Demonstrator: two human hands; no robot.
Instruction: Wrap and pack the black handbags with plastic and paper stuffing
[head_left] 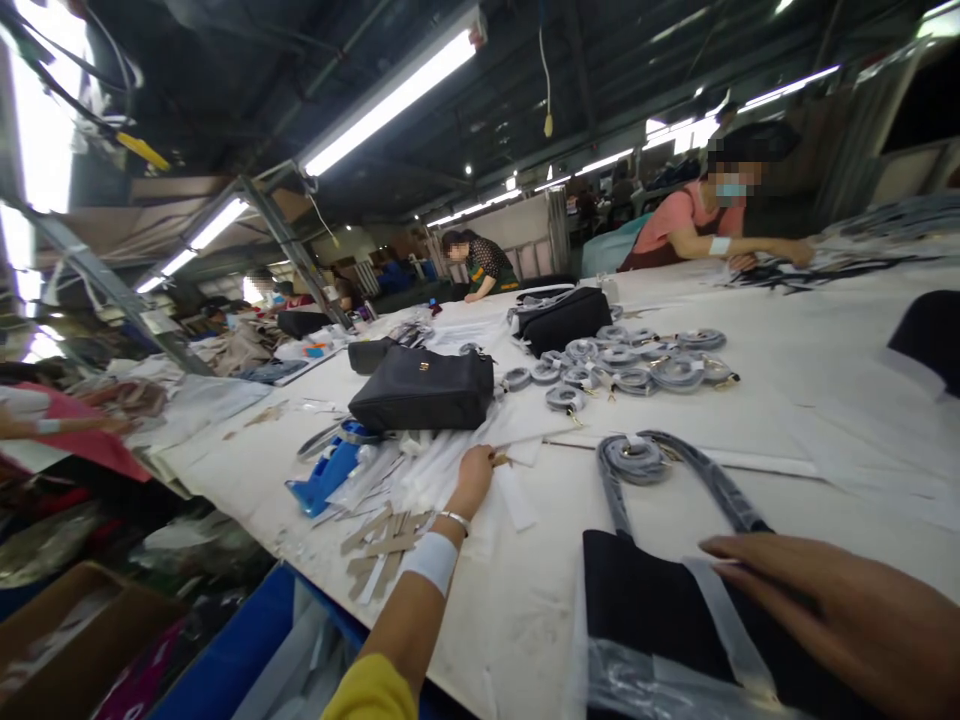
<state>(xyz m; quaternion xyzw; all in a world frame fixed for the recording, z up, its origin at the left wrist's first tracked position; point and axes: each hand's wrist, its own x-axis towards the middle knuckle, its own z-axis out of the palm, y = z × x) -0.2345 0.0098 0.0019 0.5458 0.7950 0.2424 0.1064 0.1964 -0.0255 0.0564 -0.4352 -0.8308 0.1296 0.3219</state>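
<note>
A black handbag lies in front of me at the lower right, partly covered by clear plastic. Its wrapped grey handles reach up over the table. A pale translucent strip crosses the bag. My right hand rests over it with fingers stretched out, their tips at the strip. Farther out, my left hand reaches across the table with its fingers drawn together. Something small and tan is at its fingertips, too small to name. White strips lie beside that hand.
Another black handbag stands beyond my left hand, near a blue tape dispenser. Several coiled, wrapped straps lie at the centre. Grey-brown strips are near the table edge. A co-worker handles straps across the table.
</note>
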